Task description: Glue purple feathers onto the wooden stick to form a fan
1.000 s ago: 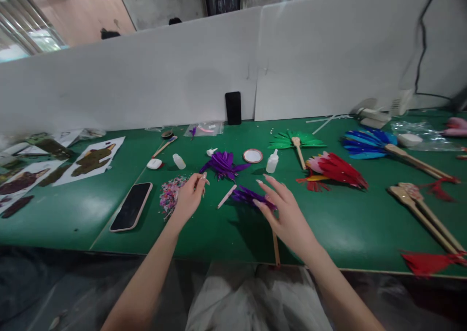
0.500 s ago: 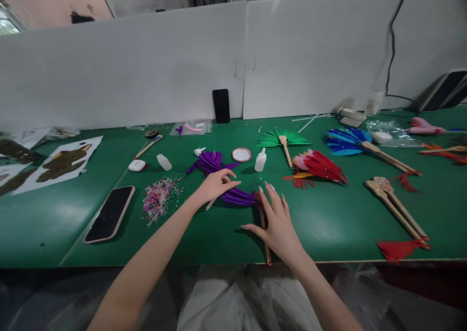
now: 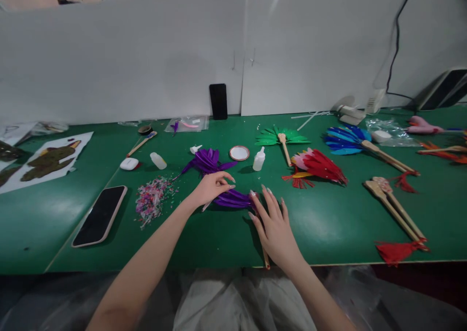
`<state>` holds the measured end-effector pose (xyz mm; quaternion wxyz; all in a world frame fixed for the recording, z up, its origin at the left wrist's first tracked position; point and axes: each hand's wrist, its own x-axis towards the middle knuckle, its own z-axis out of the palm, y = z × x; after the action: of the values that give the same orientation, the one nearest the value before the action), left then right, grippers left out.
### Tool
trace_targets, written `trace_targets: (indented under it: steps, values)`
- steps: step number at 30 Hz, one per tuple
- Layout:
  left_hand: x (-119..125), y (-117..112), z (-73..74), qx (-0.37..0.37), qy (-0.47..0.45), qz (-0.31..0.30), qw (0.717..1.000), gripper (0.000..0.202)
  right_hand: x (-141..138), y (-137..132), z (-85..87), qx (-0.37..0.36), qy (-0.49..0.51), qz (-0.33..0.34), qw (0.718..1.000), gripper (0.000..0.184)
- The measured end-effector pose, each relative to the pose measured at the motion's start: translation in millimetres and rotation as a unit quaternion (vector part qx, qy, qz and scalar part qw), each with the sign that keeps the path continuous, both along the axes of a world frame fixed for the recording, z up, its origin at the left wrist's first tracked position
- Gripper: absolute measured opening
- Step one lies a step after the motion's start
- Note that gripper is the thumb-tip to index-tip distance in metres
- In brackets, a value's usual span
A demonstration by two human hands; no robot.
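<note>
A purple feather fan [image 3: 233, 199] lies on the green table [image 3: 328, 224] in front of me, its wooden handle [image 3: 266, 260] reaching the near edge. My left hand [image 3: 211, 189] is curled over the feathers, with its fingertips pinching down on them. My right hand [image 3: 274, 226] lies flat with its fingers spread. It presses on the handle where the feathers join. A pale stick [image 3: 206, 206] pokes out from under my left hand. A loose pile of purple feathers [image 3: 208, 160] lies just behind.
Around the work are a glue bottle [image 3: 259, 159], a round lid [image 3: 240, 153], a confetti heap [image 3: 151, 199] and a phone [image 3: 99, 215]. Green [image 3: 280, 136], red [image 3: 317, 165] and blue [image 3: 346, 138] feather fans and wooden handles [image 3: 394, 207] lie to the right. White partition boards stand behind.
My left hand moved right from the confetti heap onto the purple feathers. My right hand came down flat on the fan's handle. The view shifted slightly.
</note>
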<state>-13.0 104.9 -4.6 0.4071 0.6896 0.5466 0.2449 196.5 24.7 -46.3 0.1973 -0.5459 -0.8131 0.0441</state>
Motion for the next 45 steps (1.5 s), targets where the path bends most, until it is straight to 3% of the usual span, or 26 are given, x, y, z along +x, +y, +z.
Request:
trace_targets:
  steps: [21, 27, 33, 40, 45]
  values:
    - [-5, -6, 0.0, 0.022, 0.008, -0.003, 1.000, 0.026, 0, 0, -2.5, 0.019, -0.010, 0.014, 1.000, 0.043]
    - [-13, -5, -0.4, 0.012, -0.012, 0.025, 1.000, 0.032, 0, 0, -2.4, 0.025, -0.008, 0.014, 1.000, 0.042]
    - [-14, -7, 3.4, -0.022, -0.010, -0.022, 0.999, 0.032, 0, 0, -1.0, 0.019, -0.013, 0.010, 1.000, 0.042]
    - [-12, -8, 5.5, -0.014, 0.000, -0.023, 1.000, 0.031, 1, -5, 6.0, 0.002, -0.008, 0.010, 1.000, 0.048]
    - [-15, -11, 10.8, -0.034, 0.009, -0.059, 0.998, 0.037, 1, -8, 4.0, 0.000, -0.009, 0.025, 1.000, 0.053]
